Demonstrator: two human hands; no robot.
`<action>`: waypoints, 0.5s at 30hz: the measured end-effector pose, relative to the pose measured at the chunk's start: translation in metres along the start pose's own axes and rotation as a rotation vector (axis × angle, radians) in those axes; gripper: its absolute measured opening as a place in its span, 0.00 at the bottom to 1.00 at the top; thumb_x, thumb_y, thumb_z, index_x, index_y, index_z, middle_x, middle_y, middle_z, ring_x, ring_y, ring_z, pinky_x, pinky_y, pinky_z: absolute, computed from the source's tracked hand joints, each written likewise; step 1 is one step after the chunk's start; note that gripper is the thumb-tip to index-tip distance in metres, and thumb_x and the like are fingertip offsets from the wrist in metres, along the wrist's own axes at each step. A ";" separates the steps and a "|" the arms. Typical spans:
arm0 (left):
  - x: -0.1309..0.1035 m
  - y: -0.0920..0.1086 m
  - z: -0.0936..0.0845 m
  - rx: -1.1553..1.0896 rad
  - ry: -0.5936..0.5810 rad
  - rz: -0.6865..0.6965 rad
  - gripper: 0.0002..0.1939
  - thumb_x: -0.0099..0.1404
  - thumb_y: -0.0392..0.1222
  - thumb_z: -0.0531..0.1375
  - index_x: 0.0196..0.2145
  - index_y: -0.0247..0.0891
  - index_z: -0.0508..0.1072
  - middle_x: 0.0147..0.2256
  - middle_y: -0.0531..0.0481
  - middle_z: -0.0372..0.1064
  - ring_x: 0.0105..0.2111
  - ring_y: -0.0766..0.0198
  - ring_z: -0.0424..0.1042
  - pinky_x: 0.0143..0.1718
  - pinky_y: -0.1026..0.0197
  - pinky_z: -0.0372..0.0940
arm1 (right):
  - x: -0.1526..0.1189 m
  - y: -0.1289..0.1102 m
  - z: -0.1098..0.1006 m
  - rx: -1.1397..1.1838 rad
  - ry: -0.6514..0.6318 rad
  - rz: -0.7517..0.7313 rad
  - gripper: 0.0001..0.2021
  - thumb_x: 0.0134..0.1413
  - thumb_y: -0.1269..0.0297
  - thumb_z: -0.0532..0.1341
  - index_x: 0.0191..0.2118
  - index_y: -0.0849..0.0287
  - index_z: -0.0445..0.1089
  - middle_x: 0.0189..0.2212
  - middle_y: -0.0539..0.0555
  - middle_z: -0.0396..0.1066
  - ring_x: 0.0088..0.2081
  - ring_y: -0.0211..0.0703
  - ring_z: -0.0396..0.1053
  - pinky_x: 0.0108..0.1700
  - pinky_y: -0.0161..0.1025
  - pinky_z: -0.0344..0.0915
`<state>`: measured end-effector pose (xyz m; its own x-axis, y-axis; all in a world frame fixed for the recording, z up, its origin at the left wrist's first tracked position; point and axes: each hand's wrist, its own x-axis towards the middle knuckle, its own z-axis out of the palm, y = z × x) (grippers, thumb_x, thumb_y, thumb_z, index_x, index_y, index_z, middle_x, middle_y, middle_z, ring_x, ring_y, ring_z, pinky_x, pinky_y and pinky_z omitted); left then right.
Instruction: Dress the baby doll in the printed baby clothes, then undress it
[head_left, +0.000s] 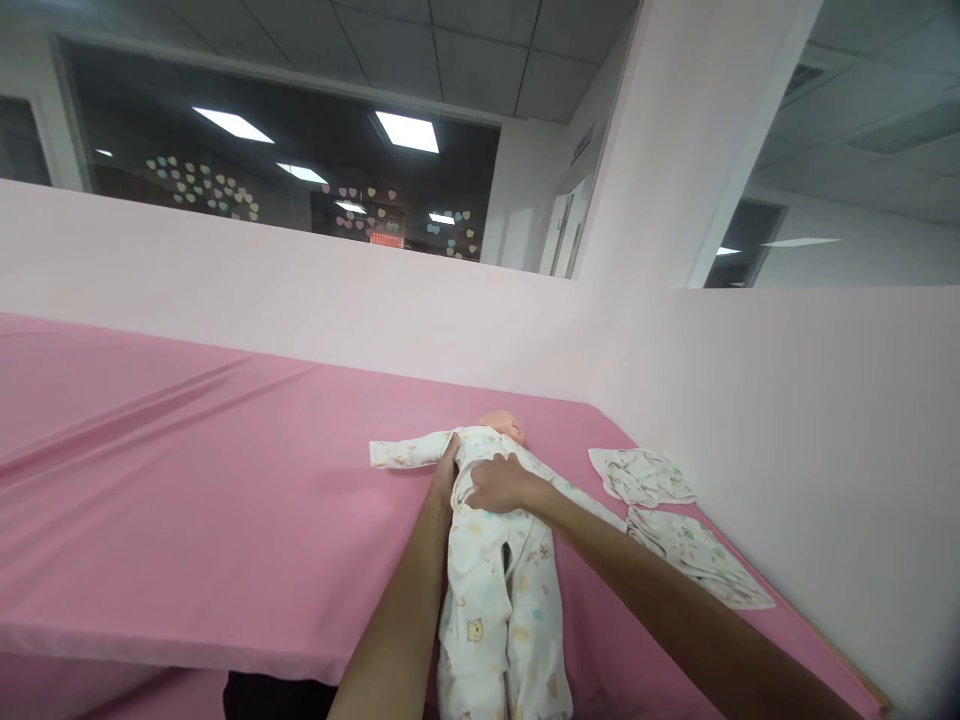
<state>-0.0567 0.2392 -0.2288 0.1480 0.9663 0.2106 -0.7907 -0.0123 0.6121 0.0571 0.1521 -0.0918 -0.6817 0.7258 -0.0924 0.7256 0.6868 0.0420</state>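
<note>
A baby doll [504,425] lies on its back on the pink-covered table, its head pointing away from me. It wears white printed baby clothes [480,590]: long sleeves spread to both sides and trouser legs running toward me. Along the left side of its chest, my left hand [448,468] holds the edge of the top, its fingers partly hidden by cloth. Bent fingers of my right hand [501,483] grip the fabric at the belly. A small dark gap shows between the legs at the crotch.
Two folded printed cloth pieces, one farther [641,475] and one nearer [697,555], lie to the right beside the wall. The pink table cover [187,500] has creases on the left. White walls [300,290] with windows border the back and right.
</note>
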 end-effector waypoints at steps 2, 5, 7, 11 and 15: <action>0.001 -0.001 -0.001 -0.033 -0.013 -0.009 0.35 0.65 0.65 0.53 0.51 0.28 0.71 0.45 0.37 0.74 0.48 0.50 0.72 0.55 0.51 0.64 | 0.000 0.004 -0.004 0.009 -0.040 -0.038 0.14 0.50 0.65 0.58 0.18 0.59 0.59 0.26 0.54 0.68 0.41 0.53 0.67 0.47 0.50 0.60; 0.001 -0.003 -0.003 -0.066 -0.028 -0.025 0.36 0.65 0.65 0.52 0.54 0.29 0.70 0.45 0.37 0.75 0.48 0.49 0.73 0.57 0.50 0.62 | -0.003 0.006 -0.007 0.005 -0.067 -0.072 0.11 0.47 0.68 0.57 0.19 0.58 0.56 0.24 0.51 0.65 0.36 0.47 0.66 0.44 0.45 0.61; 0.001 -0.004 -0.003 -0.080 -0.038 -0.036 0.36 0.65 0.65 0.52 0.54 0.29 0.70 0.45 0.37 0.75 0.49 0.49 0.73 0.57 0.50 0.62 | -0.006 0.006 -0.006 -0.011 -0.049 -0.073 0.09 0.48 0.68 0.57 0.21 0.58 0.58 0.27 0.52 0.67 0.36 0.47 0.66 0.43 0.45 0.61; 0.000 -0.003 -0.001 -0.097 -0.055 -0.050 0.36 0.65 0.65 0.52 0.55 0.29 0.69 0.46 0.37 0.74 0.50 0.49 0.72 0.58 0.50 0.61 | -0.011 0.004 -0.001 -0.056 0.005 -0.051 0.09 0.52 0.66 0.57 0.24 0.59 0.61 0.35 0.58 0.70 0.42 0.53 0.65 0.46 0.49 0.59; -0.001 -0.001 0.005 -0.105 -0.075 -0.059 0.37 0.65 0.65 0.52 0.55 0.29 0.69 0.46 0.36 0.74 0.50 0.48 0.72 0.58 0.50 0.60 | -0.013 0.003 0.002 -0.076 0.027 -0.042 0.09 0.53 0.64 0.58 0.24 0.60 0.62 0.36 0.60 0.70 0.43 0.57 0.65 0.46 0.51 0.58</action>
<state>-0.0536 0.2369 -0.2259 0.2370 0.9425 0.2358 -0.8365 0.0745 0.5429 0.0685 0.1450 -0.0929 -0.7144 0.6963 -0.0689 0.6877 0.7169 0.1143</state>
